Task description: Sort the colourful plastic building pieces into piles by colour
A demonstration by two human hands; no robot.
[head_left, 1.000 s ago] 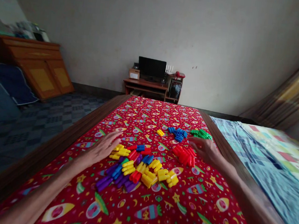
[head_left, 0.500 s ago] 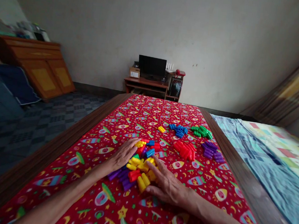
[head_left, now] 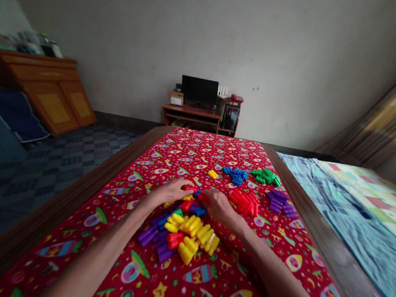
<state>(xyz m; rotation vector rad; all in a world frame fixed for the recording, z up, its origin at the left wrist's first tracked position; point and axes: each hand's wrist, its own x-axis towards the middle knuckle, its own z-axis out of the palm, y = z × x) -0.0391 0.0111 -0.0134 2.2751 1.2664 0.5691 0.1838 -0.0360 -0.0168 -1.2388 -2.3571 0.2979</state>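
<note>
A mixed heap of plastic building blocks, each like joined short tubes, lies on the red patterned tablecloth (head_left: 131, 254). At its far side my left hand (head_left: 175, 190) has its fingers closed on a red block (head_left: 190, 189). Opposite it, my right hand (head_left: 219, 205) curls over another red block (head_left: 204, 197), which its fingers partly hide. A blue block (head_left: 197, 193) lies between the fingertips. Nearer to me are yellow blocks (head_left: 193, 227), a red block (head_left: 174, 240), purple blocks (head_left: 162, 245) and a bit of green (head_left: 178, 212).
Right of the heap are single-colour groups: red blocks (head_left: 244, 202), blue blocks (head_left: 236, 175), green blocks (head_left: 267, 177) and purple blocks (head_left: 280, 203). One yellow piece (head_left: 212, 173) sits apart. A bed (head_left: 354, 201) adjoins the table's right edge; a monitor (head_left: 199, 91) stands beyond.
Both hands have moved away from me to the far side of the heap and closed on red blocks. The yellow blocks now lie uncovered, spread a little to the right.
</note>
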